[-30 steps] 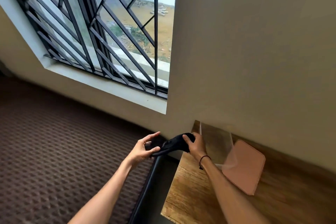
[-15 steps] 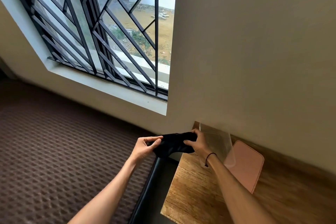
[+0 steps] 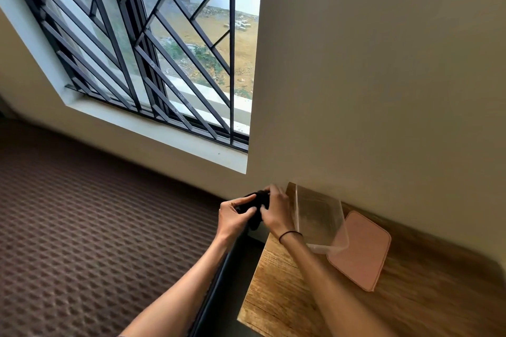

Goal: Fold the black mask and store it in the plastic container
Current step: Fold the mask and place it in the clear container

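Observation:
The black mask point(image 3: 257, 206) is bunched small between both hands, just left of the wooden table's far corner. My left hand point(image 3: 234, 217) grips its left side. My right hand point(image 3: 276, 209), with a black band on the wrist, grips its right side and covers part of it. The clear plastic container point(image 3: 319, 217) stands open on the table directly to the right of my right hand, a short gap away. Its pink lid point(image 3: 361, 250) lies flat beside it, with the container's near corner overlapping it.
The wooden table point(image 3: 287, 290) runs along the beige wall point(image 3: 383, 90). A dark frame edge point(image 3: 219, 282) separates the table from the brown patterned bed surface point(image 3: 82, 227) on the left. A barred window point(image 3: 153, 49) is above.
Both hands have come together, closing the stretched mask into a compact bundle. My left hand moved right toward my right hand. The camera view has tilted slightly.

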